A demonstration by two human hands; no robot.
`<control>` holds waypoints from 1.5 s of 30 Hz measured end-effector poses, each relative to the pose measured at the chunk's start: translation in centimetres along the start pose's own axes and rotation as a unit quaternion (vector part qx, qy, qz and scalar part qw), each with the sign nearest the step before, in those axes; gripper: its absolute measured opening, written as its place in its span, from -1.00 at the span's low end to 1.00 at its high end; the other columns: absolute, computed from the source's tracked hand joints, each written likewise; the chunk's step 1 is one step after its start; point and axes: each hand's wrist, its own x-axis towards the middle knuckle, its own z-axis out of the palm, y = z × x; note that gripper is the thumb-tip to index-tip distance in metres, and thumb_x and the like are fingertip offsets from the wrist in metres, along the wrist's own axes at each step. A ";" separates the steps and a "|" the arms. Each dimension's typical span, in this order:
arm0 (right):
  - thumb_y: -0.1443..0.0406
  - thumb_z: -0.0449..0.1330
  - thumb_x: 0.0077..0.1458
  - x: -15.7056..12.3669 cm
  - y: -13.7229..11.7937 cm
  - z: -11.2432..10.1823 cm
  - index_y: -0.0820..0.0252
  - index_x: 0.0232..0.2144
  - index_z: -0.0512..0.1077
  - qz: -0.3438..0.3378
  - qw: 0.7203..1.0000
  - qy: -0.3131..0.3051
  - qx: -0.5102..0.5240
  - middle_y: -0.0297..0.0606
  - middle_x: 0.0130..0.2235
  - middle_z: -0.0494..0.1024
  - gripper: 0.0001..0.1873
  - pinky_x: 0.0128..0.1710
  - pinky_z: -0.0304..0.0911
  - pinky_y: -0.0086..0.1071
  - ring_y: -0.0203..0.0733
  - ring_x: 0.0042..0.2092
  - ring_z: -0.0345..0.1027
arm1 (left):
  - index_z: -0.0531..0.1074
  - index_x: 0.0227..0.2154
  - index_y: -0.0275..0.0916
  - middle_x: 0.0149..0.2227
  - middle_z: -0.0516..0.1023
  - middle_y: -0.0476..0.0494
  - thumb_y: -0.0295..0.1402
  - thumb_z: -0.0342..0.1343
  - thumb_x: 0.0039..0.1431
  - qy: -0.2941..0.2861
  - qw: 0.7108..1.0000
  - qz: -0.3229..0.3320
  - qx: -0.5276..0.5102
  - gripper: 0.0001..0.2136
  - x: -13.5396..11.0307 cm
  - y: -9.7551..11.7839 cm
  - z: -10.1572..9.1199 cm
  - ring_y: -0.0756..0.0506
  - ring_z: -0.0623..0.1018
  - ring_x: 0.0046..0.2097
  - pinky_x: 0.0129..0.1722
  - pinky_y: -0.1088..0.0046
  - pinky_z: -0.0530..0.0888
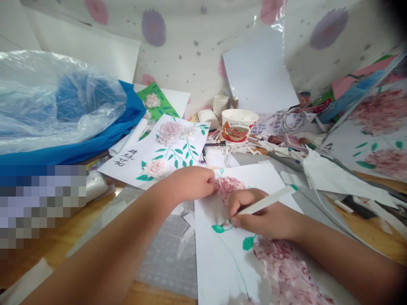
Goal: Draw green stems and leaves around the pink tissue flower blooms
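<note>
On the counter before us lies a white sheet over a grey cutting mat. Our left hand has its fingers drawn together, tips touching the left edge of the pink paper flower glued on the sheet; we cannot tell whether they pinch a scrap. Just right of it, our right hand is clamped on a white stick, whose tip meets the sheet below the flower, near a green leaf. A paper cup stands well behind.
</note>
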 end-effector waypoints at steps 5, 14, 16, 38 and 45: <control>0.38 0.11 -0.09 -0.4 0.8 -0.5 0.25 -0.57 0.29 -0.026 0.988 0.082 0.130 -0.35 -0.55 0.35 -0.92 -0.49 0.09 -0.46 -0.34 -0.48 0.19 | 0.28 -0.55 -0.18 -0.51 0.38 0.04 -0.21 -0.17 -0.06 -0.004 1.000 -0.003 -0.007 -0.80 -0.2 -0.2 -0.1 0.02 0.32 -0.51 -0.59 0.52 0.14; 0.31 0.16 -0.05 -1.8 1.1 -3.1 0.16 -0.48 0.30 -0.071 0.959 0.173 0.214 -0.42 -0.52 0.23 -0.92 -0.61 -0.10 -0.50 -0.43 -0.55 0.00 | 0.32 -0.49 -0.15 -0.44 0.41 0.03 -0.15 -0.11 -0.08 0.005 1.000 -0.001 -0.003 -0.78 0.0 -0.4 0.1 0.00 0.34 -0.47 -0.60 0.53 0.13; 0.33 0.16 -0.05 -2.3 0.3 -3.7 0.12 -0.44 0.30 -0.092 0.955 0.174 0.220 -0.40 -0.48 0.25 -0.93 -0.61 -0.08 -0.51 -0.42 -0.54 0.02 | 0.33 -0.50 -0.16 -0.46 0.41 0.02 -0.15 -0.10 -0.08 0.001 1.000 0.001 -0.001 -0.78 0.0 -0.6 0.2 0.00 0.35 -0.48 -0.59 0.53 0.14; 0.16 0.08 0.01 -3.1 3.6 -4.4 0.23 -0.53 0.27 -0.001 0.970 0.190 0.154 -0.36 -0.54 0.28 -0.76 -0.56 0.06 -0.50 -0.38 -0.53 0.11 | 0.26 -0.50 -0.18 -0.51 0.31 0.06 -0.26 -0.14 -0.03 -0.041 0.998 0.004 -0.041 -0.85 -0.9 -0.5 -0.8 0.04 0.28 -0.51 -0.61 0.56 0.09; 0.26 -0.01 0.07 -3.9 2.5 -6.2 0.11 -0.37 0.31 -0.055 0.969 0.185 -0.153 -0.28 -0.37 0.37 -0.88 -0.32 0.16 -0.38 -0.21 -0.30 0.24 | 0.28 -0.48 -0.16 -0.52 0.31 0.07 -0.26 -0.09 -0.06 -0.058 0.996 -0.014 -0.059 -0.87 -0.9 -0.1 -1.2 0.03 0.29 -0.50 -0.60 0.56 0.08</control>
